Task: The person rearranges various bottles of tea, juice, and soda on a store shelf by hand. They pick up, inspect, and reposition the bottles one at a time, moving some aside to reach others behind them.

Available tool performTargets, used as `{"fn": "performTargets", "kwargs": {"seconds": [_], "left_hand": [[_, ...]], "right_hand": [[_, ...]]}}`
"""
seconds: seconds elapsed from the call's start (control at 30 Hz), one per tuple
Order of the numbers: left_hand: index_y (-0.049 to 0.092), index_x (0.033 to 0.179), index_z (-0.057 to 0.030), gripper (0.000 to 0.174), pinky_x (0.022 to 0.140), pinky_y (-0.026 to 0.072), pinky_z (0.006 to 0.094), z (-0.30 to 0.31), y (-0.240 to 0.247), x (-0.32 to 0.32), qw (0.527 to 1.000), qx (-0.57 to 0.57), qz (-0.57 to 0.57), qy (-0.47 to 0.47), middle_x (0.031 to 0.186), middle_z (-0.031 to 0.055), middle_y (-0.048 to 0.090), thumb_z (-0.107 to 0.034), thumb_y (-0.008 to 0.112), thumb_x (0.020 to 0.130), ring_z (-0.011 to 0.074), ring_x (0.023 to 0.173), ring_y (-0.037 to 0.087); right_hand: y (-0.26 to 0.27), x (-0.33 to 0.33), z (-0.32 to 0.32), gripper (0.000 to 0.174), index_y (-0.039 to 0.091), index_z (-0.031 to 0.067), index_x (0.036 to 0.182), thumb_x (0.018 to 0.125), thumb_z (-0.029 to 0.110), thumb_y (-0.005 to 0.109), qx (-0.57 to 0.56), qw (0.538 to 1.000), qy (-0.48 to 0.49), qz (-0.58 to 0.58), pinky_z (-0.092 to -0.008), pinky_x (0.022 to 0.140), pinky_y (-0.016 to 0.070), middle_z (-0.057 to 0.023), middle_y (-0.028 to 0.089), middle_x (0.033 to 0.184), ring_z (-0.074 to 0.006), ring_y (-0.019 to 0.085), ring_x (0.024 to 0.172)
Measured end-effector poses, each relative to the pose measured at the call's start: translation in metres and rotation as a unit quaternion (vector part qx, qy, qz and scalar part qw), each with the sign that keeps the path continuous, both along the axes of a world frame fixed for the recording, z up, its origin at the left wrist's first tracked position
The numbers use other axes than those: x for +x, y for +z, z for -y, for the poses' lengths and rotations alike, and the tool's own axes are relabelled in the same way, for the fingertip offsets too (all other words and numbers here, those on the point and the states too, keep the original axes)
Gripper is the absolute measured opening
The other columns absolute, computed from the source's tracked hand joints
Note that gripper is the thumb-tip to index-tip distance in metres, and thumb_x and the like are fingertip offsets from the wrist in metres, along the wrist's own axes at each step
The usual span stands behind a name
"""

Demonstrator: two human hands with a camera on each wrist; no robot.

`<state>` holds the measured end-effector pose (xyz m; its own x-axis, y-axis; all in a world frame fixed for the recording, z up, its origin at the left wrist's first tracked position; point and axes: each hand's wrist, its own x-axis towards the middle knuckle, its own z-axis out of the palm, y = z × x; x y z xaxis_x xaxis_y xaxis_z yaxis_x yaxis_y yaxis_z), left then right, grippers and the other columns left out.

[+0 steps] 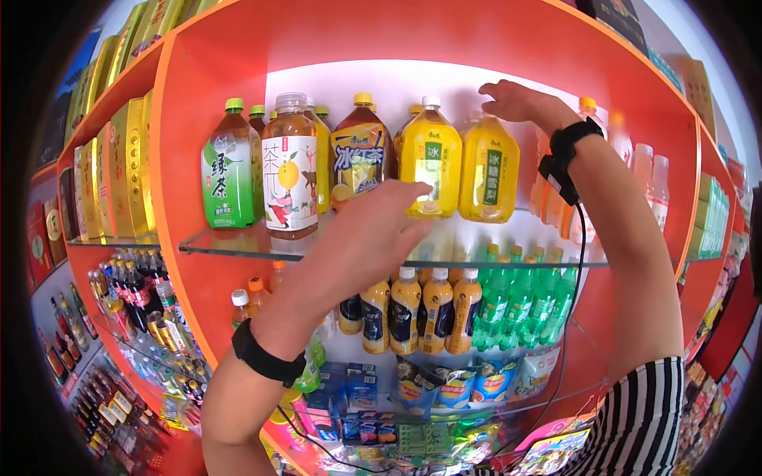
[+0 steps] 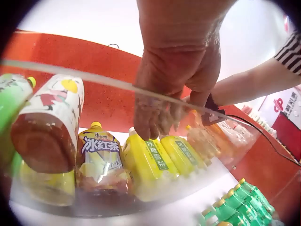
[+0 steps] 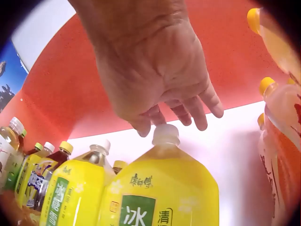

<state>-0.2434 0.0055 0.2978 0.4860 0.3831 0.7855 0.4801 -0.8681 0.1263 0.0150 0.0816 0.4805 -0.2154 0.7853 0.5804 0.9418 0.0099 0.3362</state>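
Two yellow bottles, one with a white cap (image 1: 431,159) and one to its right (image 1: 490,170), stand side by side on a glass shelf (image 1: 468,255). My left hand (image 1: 373,234) is in front of the white-capped one, fingers extended; whether the fingertips touch its label is unclear. Above the right-hand bottle is my right hand (image 1: 516,103), its fingers loosely bent and spread. In the right wrist view, the hand (image 3: 155,75) is just over that bottle's white cap (image 3: 166,134), holding nothing. The left wrist view shows the left hand (image 2: 176,70) beyond the shelf's glass edge.
Left of the yellow bottles stand an iced tea bottle (image 1: 361,147), a clear-capped tea bottle (image 1: 290,170) and a green one (image 1: 228,170). Pinkish bottles (image 1: 652,186) are at the right. Below are small yellow bottles (image 1: 405,313), green bottles (image 1: 520,293) and snack bags (image 1: 454,386). Cables hang from the wrists.
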Motion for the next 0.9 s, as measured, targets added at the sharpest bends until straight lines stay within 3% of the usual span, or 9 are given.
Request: {"fn": "performTargets", "kwargs": {"seconds": [0.07, 0.13, 0.17, 0.27, 0.37, 0.47, 0.63, 0.9], "left_hand": [[0.051, 0.122, 0.0008, 0.042, 0.09, 0.0443, 0.038, -0.007, -0.005, -0.002, 1.0, 0.031, -0.001, -0.002, 0.113, 0.019, 0.057, -0.017, 0.061, 0.085, 0.0325, 0.103, 0.056], [0.052, 0.122, 0.0005, 0.042, 0.09, 0.0443, 0.0388, -0.008, -0.009, -0.003, 0.999, 0.005, -0.033, 0.019, 0.112, 0.0199, 0.057, -0.019, 0.061, 0.086, 0.034, 0.103, 0.056], [0.052, 0.122, 0.0005, 0.042, 0.09, 0.0443, 0.0388, -0.01, -0.01, -0.002, 0.999, 0.003, -0.031, 0.016, 0.112, 0.0199, 0.057, -0.019, 0.061, 0.086, 0.034, 0.103, 0.056], [0.053, 0.12, 0.0007, 0.04, 0.088, 0.0448, 0.0396, -0.012, -0.013, -0.004, 1.0, 0.008, -0.006, -0.018, 0.111, 0.0203, 0.059, -0.02, 0.06, 0.086, 0.035, 0.103, 0.056], [0.054, 0.117, 0.0012, 0.038, 0.085, 0.0457, 0.04, -0.011, -0.011, -0.004, 0.999, 0.0, -0.028, -0.022, 0.106, 0.0208, 0.06, -0.02, 0.059, 0.087, 0.0356, 0.1, 0.057], [0.054, 0.115, 0.0012, 0.036, 0.083, 0.0464, 0.0403, -0.01, -0.011, -0.003, 0.999, -0.025, -0.045, -0.002, 0.104, 0.021, 0.061, -0.021, 0.059, 0.087, 0.0363, 0.096, 0.058], [0.055, 0.114, 0.0009, 0.035, 0.082, 0.0466, 0.0402, -0.011, -0.012, -0.004, 0.999, -0.002, -0.039, -0.008, 0.104, 0.0203, 0.061, -0.021, 0.058, 0.087, 0.036, 0.096, 0.058], [0.055, 0.113, 0.0025, 0.035, 0.083, 0.0461, 0.0406, -0.01, -0.012, -0.005, 0.998, 0.009, -0.056, 0.008, 0.105, 0.0212, 0.061, -0.021, 0.056, 0.088, 0.0369, 0.097, 0.057]], "right_hand": [[0.0, -0.002, -0.012, 0.047, 0.046, 0.0102, 0.133, 0.094, 0.034, 0.047, 0.025, 0.999, 0.02, -0.005, -0.0398, 0.102, 0.0383, -0.0148, 0.053, 0.129, -0.0298, 0.049, 0.12], [-0.001, -0.005, -0.013, 0.045, 0.05, 0.0075, 0.129, 0.093, 0.034, 0.047, -0.031, 0.999, 0.009, -0.037, -0.0391, 0.103, 0.0369, -0.0154, 0.053, 0.128, -0.029, 0.049, 0.119], [-0.001, -0.009, -0.019, 0.044, 0.056, 0.0049, 0.122, 0.092, 0.036, 0.048, -0.062, 0.996, 0.03, -0.053, -0.0389, 0.098, 0.0422, -0.0156, 0.057, 0.122, -0.0287, 0.057, 0.109], [-0.004, -0.018, -0.023, 0.04, 0.063, 0.0035, 0.113, 0.089, 0.034, 0.052, -0.056, 0.992, -0.015, -0.109, -0.0377, 0.091, 0.0445, -0.0158, 0.063, 0.112, -0.028, 0.058, 0.105], [-0.001, -0.017, -0.037, 0.035, 0.065, 0.0031, 0.108, 0.087, 0.03, 0.056, -0.03, 0.995, -0.055, -0.077, -0.0381, 0.085, 0.0482, -0.0164, 0.065, 0.105, -0.0294, 0.062, 0.097], [-0.002, -0.011, -0.051, 0.031, 0.067, 0.0027, 0.105, 0.086, 0.025, 0.059, 0.055, 0.998, -0.029, 0.014, -0.0381, 0.083, 0.0494, -0.0166, 0.066, 0.102, -0.03, 0.064, 0.094], [-0.007, -0.008, -0.052, 0.03, 0.066, 0.0035, 0.109, 0.088, 0.023, 0.059, 0.076, 0.996, -0.015, -0.041, -0.0378, 0.088, 0.0476, -0.0159, 0.066, 0.107, -0.0291, 0.063, 0.097], [-0.005, -0.002, -0.051, 0.029, 0.066, 0.0038, 0.108, 0.089, 0.023, 0.059, 0.064, 0.997, -0.035, -0.03, -0.0381, 0.086, 0.048, -0.0157, 0.066, 0.104, -0.0287, 0.064, 0.095]]}}
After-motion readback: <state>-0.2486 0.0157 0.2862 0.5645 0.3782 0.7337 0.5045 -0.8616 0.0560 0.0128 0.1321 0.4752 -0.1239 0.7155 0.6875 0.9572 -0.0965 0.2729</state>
